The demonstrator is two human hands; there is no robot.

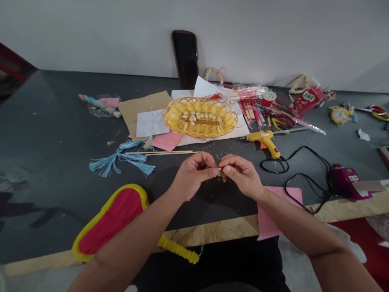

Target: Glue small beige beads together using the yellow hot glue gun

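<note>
My left hand (pixel 199 172) and my right hand (pixel 241 172) meet above the dark tabletop, fingertips almost touching. Between their thumbs and fingers they pinch a small pale piece (pixel 219 171), mostly covered, so its kind does not show. Just beyond the hands sits a yellow woven basket (pixel 173 123) with several small cream flower-shaped pieces (pixel 193 117) inside. Thin wooden sticks (pixel 170 153) lie beside my left hand, next to blue tassels (pixel 114 160). A yellow glue gun (pixel 264 142) rests to the right of my right hand.
A phone (pixel 186 59) leans on the wall. Scissors (pixel 282 121), a red thread spool (pixel 268 99) and red packets crowd the back right. A black cord (pixel 313 150) loops toward a purple power block (pixel 348 182). A red and yellow fan (pixel 112 221) lies beside my left forearm, pink paper (pixel 281 202) under my right.
</note>
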